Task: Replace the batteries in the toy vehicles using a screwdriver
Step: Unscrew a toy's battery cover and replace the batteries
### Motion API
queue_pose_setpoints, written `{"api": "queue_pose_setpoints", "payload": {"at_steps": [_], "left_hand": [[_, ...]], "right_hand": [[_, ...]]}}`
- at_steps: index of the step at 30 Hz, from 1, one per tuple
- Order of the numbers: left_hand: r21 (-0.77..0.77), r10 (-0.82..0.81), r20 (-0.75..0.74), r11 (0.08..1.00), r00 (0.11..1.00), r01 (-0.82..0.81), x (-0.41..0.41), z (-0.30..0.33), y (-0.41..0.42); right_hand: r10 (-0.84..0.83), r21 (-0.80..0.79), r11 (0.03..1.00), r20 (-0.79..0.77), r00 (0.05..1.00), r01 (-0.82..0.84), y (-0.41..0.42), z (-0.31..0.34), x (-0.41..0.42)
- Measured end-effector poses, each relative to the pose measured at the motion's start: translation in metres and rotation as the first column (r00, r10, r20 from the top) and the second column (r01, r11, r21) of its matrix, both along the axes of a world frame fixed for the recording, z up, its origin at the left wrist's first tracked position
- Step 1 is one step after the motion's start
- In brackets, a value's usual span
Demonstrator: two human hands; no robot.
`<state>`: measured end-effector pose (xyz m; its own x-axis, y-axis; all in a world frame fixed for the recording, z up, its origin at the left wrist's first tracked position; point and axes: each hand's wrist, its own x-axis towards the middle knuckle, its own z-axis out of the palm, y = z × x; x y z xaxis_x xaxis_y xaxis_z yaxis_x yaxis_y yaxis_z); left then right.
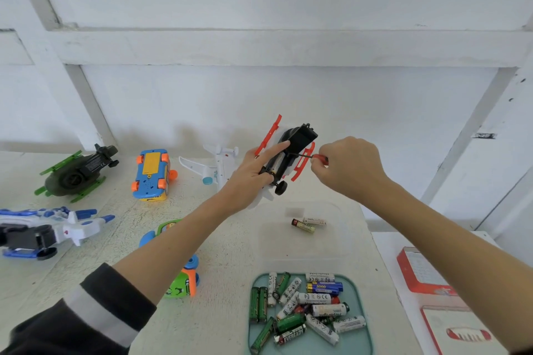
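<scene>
While left hand (248, 173) grips helicopter (288, 153), right hand (346, 167) pinches screwdriver (315, 157).

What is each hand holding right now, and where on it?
Left hand grips the red-and-white toy helicopter around its upturned belly, forefinger along the battery bay. Right hand pinches the screwdriver by its red handle.

Red box (421, 272) is sitting at right edge of frame on a separate white surface (386, 242); white card with red print (458, 328) is lying just below it, lower right. White panelled wall (259, 89) is filling the upper half.
</scene>
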<state>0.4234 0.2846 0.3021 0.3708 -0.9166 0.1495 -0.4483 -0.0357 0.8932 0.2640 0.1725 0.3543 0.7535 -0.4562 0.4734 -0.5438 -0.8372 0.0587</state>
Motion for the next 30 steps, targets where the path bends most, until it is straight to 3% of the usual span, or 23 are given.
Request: {"api": "queue_pose_setpoints", "payload": {"at_steps": [10,18,21,25,30], "left_hand": [[0.108,-0.043,0.114,0.994,0.993,0.031,0.005,0.000,0.003],[0.165,-0.088,0.192,0.985,0.977,0.056,-0.002,0.002,0.004],[0.218,-0.097,0.307,0.976,0.947,0.030,-0.002,0.005,0.003],[0.255,-0.151,0.323,0.964,0.934,0.067,-0.004,0.005,0.006],[0.324,-0.201,0.496,0.946,0.844,0.035,-0.011,0.007,0.007]], "right_hand": [[0.001,0.182,0.983,0.004,1.000,-0.002,-0.004,0.000,-0.005],[-0.015,0.240,0.971,0.017,1.000,0.011,-0.002,-0.002,-0.019],[-0.028,0.261,0.965,0.038,0.999,0.017,-0.004,-0.002,-0.027],[-0.015,0.297,0.955,0.008,1.000,0.012,-0.006,-0.002,-0.040],[-0.022,0.306,0.951,-0.062,0.998,0.040,-0.009,0.003,-0.052]]}}
